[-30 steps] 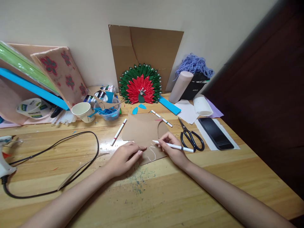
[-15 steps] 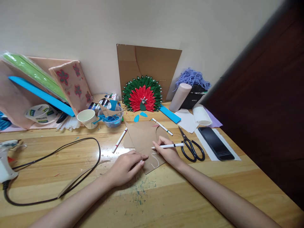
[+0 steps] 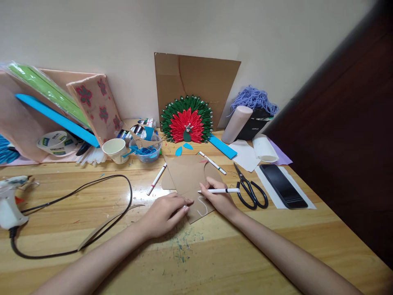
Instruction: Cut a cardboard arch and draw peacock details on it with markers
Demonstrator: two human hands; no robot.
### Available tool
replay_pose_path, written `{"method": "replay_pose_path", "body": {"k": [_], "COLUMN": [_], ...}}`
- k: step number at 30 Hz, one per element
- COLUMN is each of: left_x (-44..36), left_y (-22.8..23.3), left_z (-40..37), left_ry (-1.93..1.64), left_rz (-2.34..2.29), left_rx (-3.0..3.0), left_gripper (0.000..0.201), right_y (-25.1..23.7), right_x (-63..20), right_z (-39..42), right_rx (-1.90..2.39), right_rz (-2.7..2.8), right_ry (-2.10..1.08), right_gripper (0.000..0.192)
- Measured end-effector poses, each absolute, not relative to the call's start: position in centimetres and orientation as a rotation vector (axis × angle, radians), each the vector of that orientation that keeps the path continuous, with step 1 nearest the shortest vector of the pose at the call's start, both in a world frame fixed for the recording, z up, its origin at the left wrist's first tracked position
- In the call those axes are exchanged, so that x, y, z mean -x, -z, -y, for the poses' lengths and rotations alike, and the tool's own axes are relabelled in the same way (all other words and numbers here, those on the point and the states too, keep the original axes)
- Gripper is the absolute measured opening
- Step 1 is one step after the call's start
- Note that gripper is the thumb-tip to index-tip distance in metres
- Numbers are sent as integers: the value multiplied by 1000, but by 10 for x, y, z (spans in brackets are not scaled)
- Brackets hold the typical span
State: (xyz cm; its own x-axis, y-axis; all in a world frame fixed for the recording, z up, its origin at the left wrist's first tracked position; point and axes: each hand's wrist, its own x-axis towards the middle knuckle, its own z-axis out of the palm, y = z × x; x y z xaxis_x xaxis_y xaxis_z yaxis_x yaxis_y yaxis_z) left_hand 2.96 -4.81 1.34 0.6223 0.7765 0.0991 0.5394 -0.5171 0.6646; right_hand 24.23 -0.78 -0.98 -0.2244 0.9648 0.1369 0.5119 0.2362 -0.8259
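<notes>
My right hand is closed around a white marker with a black band. The marker's tip meets a piece of brown cardboard lying on the wooden table. A curved white line runs over the cardboard just below the tip. Palm down, my left hand rests with its fingers laid on the cardboard's lower left part, holding nothing. Black-handled scissors lie to the right of my right hand. Two more white markers lie around the cardboard, one on the left and one at the upper right.
A hot glue gun with a looping black cord is at the left. At the back are a paper cup, a plastic bowl, a green and red peacock craft and a pink bottle. A phone lies at the right.
The camera view has shifted slightly, so everything sits a little further right. The white line's upper end looks a bit longer. Both hands keep nearly the same places on the cardboard.
</notes>
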Motion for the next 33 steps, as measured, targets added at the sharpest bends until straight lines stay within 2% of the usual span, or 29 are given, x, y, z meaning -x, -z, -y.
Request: {"method": "replay_pose_path", "body": {"k": [25,33], "left_x": [-30,-30], "left_y": [-14,-12], "left_z": [48,47], "left_ry": [-504,-514], "left_rz": [-1026,-1022], "left_rx": [-2256,-2265], "left_gripper": [33,33], "right_y": [9,10], "right_x": [-241,-240], "right_z": [9,6], "right_rx": [1298,1234], "right_rz": [1900,1604], "right_ry": [-979,-1068], "right_gripper": [33,26]}}
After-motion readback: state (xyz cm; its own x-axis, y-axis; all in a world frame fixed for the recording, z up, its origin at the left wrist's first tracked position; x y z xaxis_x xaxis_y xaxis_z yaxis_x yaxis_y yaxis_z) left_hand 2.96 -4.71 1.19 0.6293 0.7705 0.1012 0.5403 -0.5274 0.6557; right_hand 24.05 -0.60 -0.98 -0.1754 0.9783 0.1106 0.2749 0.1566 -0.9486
